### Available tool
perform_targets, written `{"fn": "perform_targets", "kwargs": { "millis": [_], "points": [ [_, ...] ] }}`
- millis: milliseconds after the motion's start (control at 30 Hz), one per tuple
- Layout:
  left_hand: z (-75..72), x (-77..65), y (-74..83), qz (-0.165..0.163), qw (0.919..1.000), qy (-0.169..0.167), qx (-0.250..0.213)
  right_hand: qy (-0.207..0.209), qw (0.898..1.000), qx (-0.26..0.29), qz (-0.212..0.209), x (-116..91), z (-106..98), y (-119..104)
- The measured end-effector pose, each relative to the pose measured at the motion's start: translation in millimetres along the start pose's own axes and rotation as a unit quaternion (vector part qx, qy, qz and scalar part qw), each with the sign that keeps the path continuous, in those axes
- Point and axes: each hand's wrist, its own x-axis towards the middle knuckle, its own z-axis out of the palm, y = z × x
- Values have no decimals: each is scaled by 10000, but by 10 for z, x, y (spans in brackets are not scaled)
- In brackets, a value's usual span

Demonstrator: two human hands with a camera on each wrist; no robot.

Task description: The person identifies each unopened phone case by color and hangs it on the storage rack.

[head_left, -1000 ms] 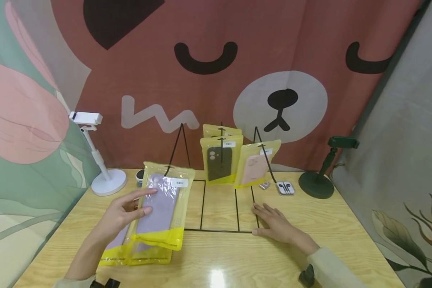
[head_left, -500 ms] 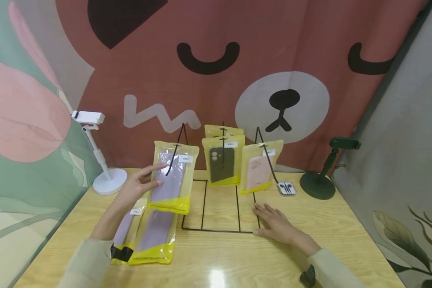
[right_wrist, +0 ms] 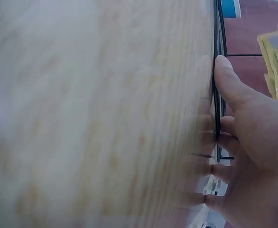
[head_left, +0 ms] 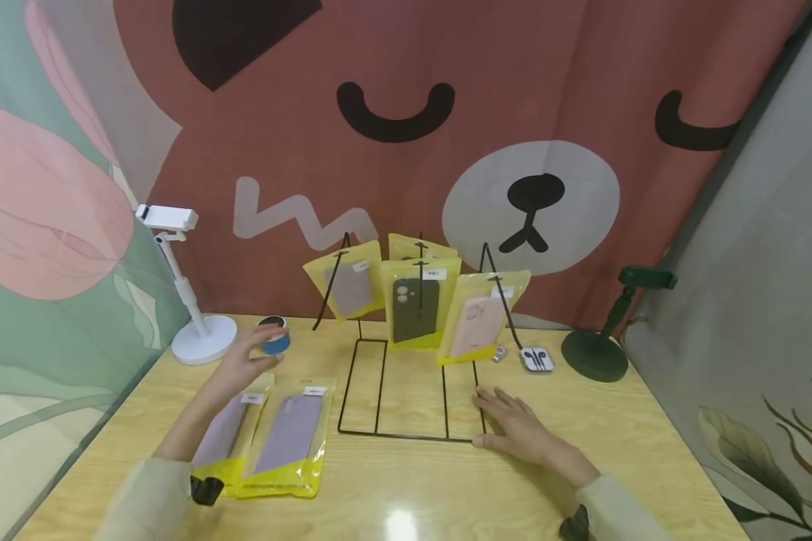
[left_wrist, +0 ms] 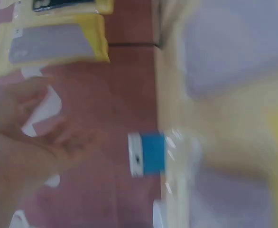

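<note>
Fingers apart, the left hand [head_left: 240,367] let the pack [head_left: 349,290] go; now it hangs, two packs [head_left: 289,434] left lying. The right hand [head_left: 524,432], fingers spread, touches the rack [head_left: 379,434].

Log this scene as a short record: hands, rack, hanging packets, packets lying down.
Left hand: holds nothing, near a round blue item
Right hand: rests at the base of the black wire rack, right side
Hanging: purple-case packet, black-case packet, pink-case packet, mostly hidden packet behind
Lying on table: two packets with purple cases, left of the rack
</note>
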Motion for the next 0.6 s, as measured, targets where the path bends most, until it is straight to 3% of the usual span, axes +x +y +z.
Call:
{"fn": "perform_targets", "kwargs": {
  "millis": [100,167,267,333,400,600],
  "points": [
    [-47,-332,-158,-60,9953,86,962,-5,10000,-8,-32,15,-29,6],
    [-71,-537,-250,-347,9849,21,1694,-23,10000,-27,-15,17,-52,10],
    [-89,-752,-346,-902,9656,-337,2414,-13,10000,-54,24,10,-78,21],
    [-92,-836,-380,-1214,9528,-609,2715,4,10000,-40,33,4,-87,25],
    [-87,-883,-382,-1405,9450,-745,2857,-1,10000,-6,23,1,-84,26],
    [-71,-901,-363,-2087,9280,-539,3038,-91,9999,107,23,-2,-40,6]
  ]
}}
